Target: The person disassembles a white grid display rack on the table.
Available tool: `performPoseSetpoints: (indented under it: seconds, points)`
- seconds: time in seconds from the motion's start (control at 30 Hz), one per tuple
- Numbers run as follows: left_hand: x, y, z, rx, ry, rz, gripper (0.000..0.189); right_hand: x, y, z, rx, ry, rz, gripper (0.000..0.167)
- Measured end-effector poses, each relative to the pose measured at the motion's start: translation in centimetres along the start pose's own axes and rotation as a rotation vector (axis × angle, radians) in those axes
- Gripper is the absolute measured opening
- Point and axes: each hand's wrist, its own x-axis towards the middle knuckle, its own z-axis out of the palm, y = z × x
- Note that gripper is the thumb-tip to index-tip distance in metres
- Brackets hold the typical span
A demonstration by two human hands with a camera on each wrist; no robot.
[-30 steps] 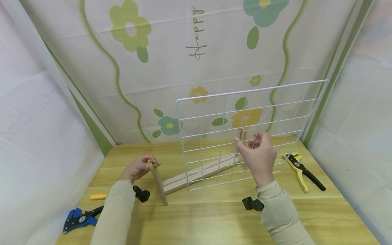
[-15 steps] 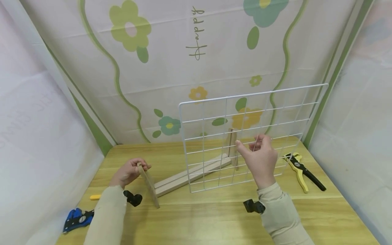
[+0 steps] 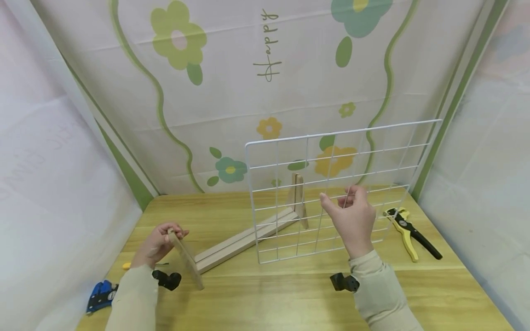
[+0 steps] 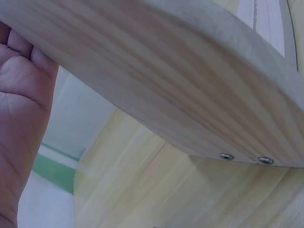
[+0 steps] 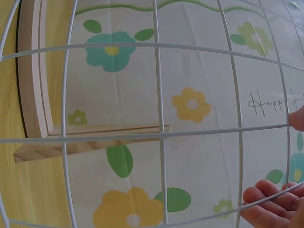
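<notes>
My left hand [image 3: 155, 243] grips the top of the near-left upright of a wooden stand [image 3: 244, 243]. The stand has a long grooved base bar with an upright board at each end, and its far upright shows behind the mesh. In the left wrist view, two metal screw heads [image 4: 265, 160] sit low on the held board [image 4: 142, 71]. My right hand [image 3: 352, 223] holds a white wire grid panel [image 3: 343, 132] upright, its fingers curled at the wires. The panel overlaps the right part of the stand in the head view.
Yellow-and-black wire strippers [image 3: 407, 234] lie at the right of the table [image 3: 298, 299]. At the left are a blue-and-black hand tool [image 3: 100, 296], partly hidden by the sleeve, and a yellow-handled tool [image 3: 126, 265]. A flower-printed cloth [image 3: 232, 101] stands behind the table.
My left hand has drawn the wooden stand leftward and toward me, so its far upright now shows left of my right hand. The wire grid panel has come down slightly.
</notes>
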Motion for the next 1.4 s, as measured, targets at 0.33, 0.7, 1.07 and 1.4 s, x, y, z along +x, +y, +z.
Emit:
performPoseSetpoints:
  seconds: [0.33, 0.7, 1.07, 1.4]
  points:
    - [-2.4, 0.4, 0.8, 0.028, 0.004, 0.100, 0.025, -0.2, 0.5, 0.0, -0.008, 0.005, -0.007, 0.049]
    - [-3.9, 0.9, 1.9, 0.065, 0.026, 0.180, 0.026, -0.4, 0.8, 0.2, -0.027, -0.014, -0.005, 0.048]
    - [-4.6, 1.2, 2.1, 0.115, -0.008, 0.210, 0.021, -0.5, 0.8, 0.3, -0.031, -0.024, 0.011, 0.048]
    - [-5.4, 1.5, 2.2, 0.114, -0.024, 0.249, 0.024, -0.6, 0.9, 0.4, -0.033, -0.028, 0.024, 0.048]
